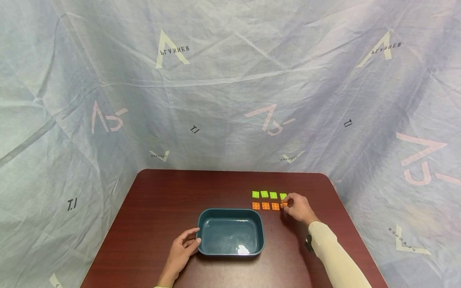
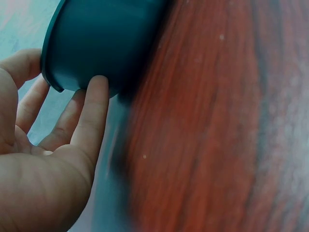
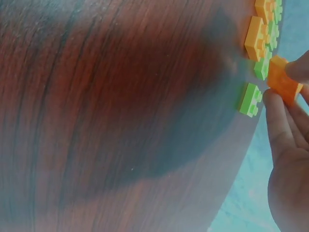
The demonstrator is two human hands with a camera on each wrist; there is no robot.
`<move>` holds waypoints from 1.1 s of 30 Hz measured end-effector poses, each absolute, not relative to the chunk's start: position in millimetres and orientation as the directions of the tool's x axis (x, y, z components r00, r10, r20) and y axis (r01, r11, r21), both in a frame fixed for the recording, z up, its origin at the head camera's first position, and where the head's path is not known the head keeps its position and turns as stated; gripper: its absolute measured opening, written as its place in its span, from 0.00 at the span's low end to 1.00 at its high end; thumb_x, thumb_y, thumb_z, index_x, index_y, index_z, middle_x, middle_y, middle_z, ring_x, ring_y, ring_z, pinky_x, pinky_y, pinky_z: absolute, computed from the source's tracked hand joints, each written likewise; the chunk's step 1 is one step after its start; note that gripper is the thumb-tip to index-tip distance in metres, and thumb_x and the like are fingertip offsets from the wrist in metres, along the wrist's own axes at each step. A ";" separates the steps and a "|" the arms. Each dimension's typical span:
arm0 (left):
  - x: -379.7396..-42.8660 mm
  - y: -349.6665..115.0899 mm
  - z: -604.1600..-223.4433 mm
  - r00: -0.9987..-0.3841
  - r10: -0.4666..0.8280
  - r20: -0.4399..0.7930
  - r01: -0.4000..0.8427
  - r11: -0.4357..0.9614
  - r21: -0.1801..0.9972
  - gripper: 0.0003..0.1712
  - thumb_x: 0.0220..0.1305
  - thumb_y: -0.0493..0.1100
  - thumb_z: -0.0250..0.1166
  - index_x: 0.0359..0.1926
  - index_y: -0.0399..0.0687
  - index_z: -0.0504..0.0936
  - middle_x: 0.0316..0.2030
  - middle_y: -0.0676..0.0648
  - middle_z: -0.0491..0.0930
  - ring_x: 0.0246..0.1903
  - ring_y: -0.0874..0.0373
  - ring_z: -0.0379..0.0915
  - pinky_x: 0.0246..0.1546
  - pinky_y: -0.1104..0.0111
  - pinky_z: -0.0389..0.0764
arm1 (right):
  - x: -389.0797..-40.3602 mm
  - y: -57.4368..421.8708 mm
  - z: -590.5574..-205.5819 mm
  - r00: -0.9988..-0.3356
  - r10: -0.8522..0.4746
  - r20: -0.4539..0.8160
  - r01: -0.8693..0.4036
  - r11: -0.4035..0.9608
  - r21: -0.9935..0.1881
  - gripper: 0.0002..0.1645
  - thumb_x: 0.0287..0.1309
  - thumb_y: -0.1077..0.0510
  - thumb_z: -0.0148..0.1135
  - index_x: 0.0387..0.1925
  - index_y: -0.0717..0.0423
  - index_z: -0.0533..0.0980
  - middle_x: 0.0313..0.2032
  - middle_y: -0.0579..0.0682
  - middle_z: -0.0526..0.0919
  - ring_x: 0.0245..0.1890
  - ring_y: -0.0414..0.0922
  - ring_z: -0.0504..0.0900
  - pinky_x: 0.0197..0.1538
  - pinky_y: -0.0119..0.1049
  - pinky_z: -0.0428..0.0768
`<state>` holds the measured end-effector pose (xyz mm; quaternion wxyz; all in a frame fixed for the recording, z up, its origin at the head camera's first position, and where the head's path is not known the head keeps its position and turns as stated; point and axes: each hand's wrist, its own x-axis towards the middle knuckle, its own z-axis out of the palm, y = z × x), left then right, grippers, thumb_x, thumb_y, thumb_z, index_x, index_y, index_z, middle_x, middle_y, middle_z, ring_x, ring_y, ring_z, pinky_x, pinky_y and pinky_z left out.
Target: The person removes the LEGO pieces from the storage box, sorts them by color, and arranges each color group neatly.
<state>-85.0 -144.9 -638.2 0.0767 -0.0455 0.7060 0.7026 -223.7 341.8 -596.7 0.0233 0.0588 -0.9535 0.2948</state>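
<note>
The head view looks forward and down from above the near edge of the table [image 1: 162, 200], far enough to take in the whole top and the draped backdrop. The left wrist view sits very close at the tub [image 2: 96, 38], at 6 o'clock, which the head view shares. The right wrist view looks low across the tabletop at the bricks [image 3: 256, 38], at 2 o'clock, also shared with the head view.

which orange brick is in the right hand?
The rightmost orange brick, at the end of the orange row, pinched by the right hand. The other three orange bricks lie untouched to its left on the table.
</note>
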 end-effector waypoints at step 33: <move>-85.5 -146.2 -635.3 -0.981 0.042 -0.192 -0.193 -0.027 0.981 0.28 0.69 0.43 0.74 0.68 0.48 0.81 0.60 0.36 0.81 0.53 0.52 0.84 0.46 0.64 0.89 | -224.9 357.5 -623.6 -0.999 -0.042 -0.031 -0.014 0.782 -0.623 0.22 0.59 0.66 0.75 0.56 0.61 0.84 0.49 0.59 0.89 0.43 0.49 0.86 0.42 0.42 0.88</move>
